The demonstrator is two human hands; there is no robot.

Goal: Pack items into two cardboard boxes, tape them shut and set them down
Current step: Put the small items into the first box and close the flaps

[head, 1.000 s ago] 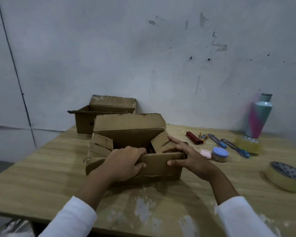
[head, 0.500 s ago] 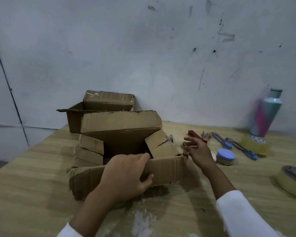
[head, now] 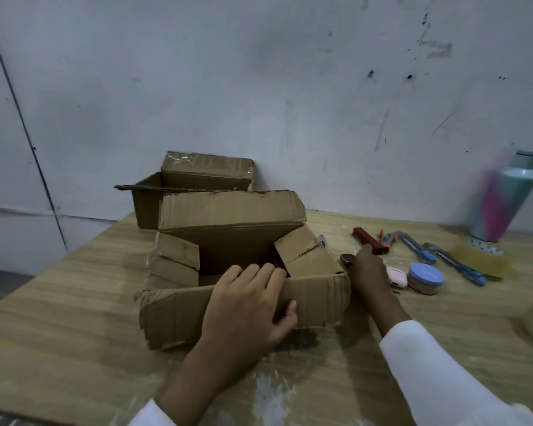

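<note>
Standing beside the wooden table [head: 74, 318], an onlooker has a single view, from the head camera.

Near cardboard box [head: 243, 272]: sits at table centre, all four flaps open. Worn corrugated board, creased and ragged at the edges, soft at the folds. Judged light and flexible; the flaps will buckle under a pinch. Grip it by the walls or support the base, not the flaps.

Left hand [head: 246, 312]: lies over the front flap, fingers spread across its top edge and thumb on its outer face, holding the flap down and outward.

Right hand [head: 368, 267]: reaches to the right of the box, fingers curled near a small dark rounded object [head: 347, 259] and the end of a red rectangular bar [head: 370, 241]. Whether it grips either cannot be told.

Second cardboard box [head: 179, 195]: stands behind the first, against the wall, also open.

Loose items, right of the box: a pink case [head: 397, 276], smooth and probably slippery; a round jar with a blue lid [head: 426, 278], rigid; pens [head: 437, 256], thin. All judged light, one-hand picks. A tape roll [head: 482, 256] lies beyond, and a bottle [head: 505, 198] stands by the wall.
</note>
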